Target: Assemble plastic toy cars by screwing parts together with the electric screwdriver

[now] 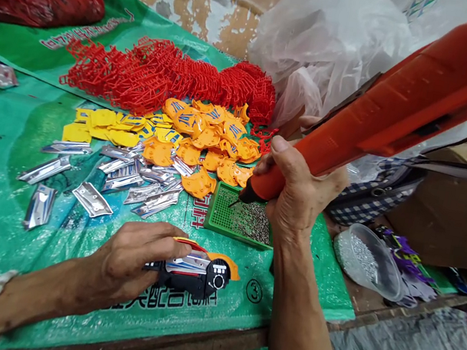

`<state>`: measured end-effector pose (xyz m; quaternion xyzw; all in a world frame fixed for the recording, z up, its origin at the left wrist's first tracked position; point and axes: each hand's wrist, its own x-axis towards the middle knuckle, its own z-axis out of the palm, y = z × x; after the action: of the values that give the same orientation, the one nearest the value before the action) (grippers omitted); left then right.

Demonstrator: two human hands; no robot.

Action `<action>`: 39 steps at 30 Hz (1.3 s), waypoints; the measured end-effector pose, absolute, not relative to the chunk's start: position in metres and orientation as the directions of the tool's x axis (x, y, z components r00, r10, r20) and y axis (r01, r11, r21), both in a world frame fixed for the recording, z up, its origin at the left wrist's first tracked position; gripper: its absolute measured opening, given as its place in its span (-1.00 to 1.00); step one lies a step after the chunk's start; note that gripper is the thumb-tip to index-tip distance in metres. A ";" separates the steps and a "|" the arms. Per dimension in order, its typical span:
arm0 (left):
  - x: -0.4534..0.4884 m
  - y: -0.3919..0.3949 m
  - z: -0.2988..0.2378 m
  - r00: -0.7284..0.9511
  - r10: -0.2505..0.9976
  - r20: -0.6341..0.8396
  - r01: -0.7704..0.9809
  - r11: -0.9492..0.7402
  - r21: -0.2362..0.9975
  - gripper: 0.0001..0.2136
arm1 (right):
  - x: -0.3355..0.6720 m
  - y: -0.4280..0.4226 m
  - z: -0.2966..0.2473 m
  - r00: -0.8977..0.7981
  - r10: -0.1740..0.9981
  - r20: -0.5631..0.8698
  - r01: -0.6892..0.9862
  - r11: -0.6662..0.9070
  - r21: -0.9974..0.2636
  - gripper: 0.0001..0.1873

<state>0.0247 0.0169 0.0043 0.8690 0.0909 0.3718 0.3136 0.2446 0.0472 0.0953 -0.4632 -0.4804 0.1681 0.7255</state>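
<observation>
Right hand [301,195] clenched round orange screwdriver [402,102], tip over green screw tray [219,220]; left hand [129,262] pins toy car [195,270] at 7 o'clock. Risk: bit slips, screws scatter.

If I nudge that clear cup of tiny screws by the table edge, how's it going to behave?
The cup looks like thin clear plastic, so it would probably flex if squeezed. It already lies tilted with its mouth sideways, so a nudge might roll it and spill the screws. It sits close to the table edge, so it could well slide off.
</observation>
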 end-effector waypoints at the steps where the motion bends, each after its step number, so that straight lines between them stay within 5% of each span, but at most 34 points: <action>1: 0.025 0.017 0.004 0.703 0.393 0.593 -0.076 -0.787 0.612 -0.52 | 0.244 0.047 0.095 0.485 0.688 0.540 0.204 0.511 -0.835 -0.64; 39: 0.025 0.016 0.005 0.700 0.408 0.586 -0.055 -0.788 0.614 -0.58 | 0.246 0.045 0.097 0.449 0.691 0.566 0.187 0.546 -0.816 -0.68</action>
<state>0.0254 0.0160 0.0052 0.8684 0.1018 0.3737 0.3095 0.2459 0.0446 0.0966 -0.4436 -0.4952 0.1735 0.7266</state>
